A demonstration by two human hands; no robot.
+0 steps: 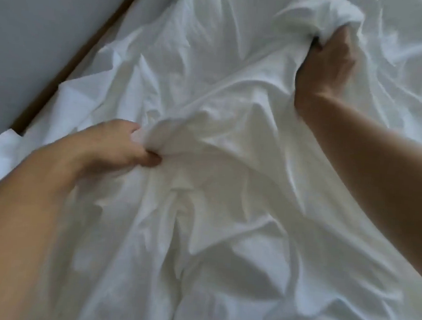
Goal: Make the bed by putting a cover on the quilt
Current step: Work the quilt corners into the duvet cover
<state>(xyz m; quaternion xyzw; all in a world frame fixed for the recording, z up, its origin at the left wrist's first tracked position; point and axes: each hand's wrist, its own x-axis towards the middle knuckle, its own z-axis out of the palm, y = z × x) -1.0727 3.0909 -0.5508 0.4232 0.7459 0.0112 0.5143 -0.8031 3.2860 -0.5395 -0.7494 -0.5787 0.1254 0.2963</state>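
Note:
A crumpled white quilt cover [226, 211] fills almost the whole view, spread over the bed. My left hand [113, 145] grips a bunched fold of it at the middle left, fingers curled round the cloth. My right hand [329, 58] grips another raised wad of the same fabric at the upper right, and a taut ridge of cloth runs between the two hands. I cannot tell quilt from cover under the white folds.
A grey wall [39, 23] stands along the upper left. A dark brown strip [87, 51], the bed's edge or a skirting, runs diagonally between the wall and the fabric. White cloth reaches the right and bottom edges of the view.

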